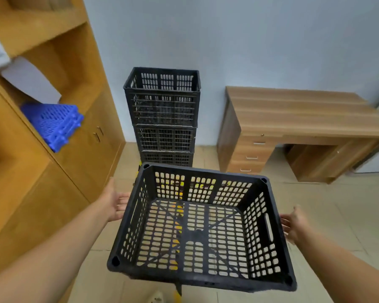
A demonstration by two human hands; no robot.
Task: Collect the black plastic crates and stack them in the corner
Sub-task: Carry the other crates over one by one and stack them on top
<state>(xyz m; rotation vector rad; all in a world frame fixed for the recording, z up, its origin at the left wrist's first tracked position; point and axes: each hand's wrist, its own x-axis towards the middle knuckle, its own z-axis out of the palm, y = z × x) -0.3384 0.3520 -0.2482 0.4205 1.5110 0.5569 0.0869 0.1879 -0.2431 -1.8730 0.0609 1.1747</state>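
A black plastic crate with perforated walls and floor sits low in front of me, tilted slightly. My left hand is beside its left wall, palm toward it and fingers spread, fingertips at the wall's edge. On the other side, my right hand hovers by the right wall near the handle slot, fingers also apart. Neither hand closes around the rim. A stack of three black crates stands against the wall beyond it.
A wooden cabinet runs along the left, with blue plastic pallets and a white sheet on its shelf. At the right, a wooden desk with drawers stands against the wall. Something yellow and black shows under the near crate. The floor is tiled.
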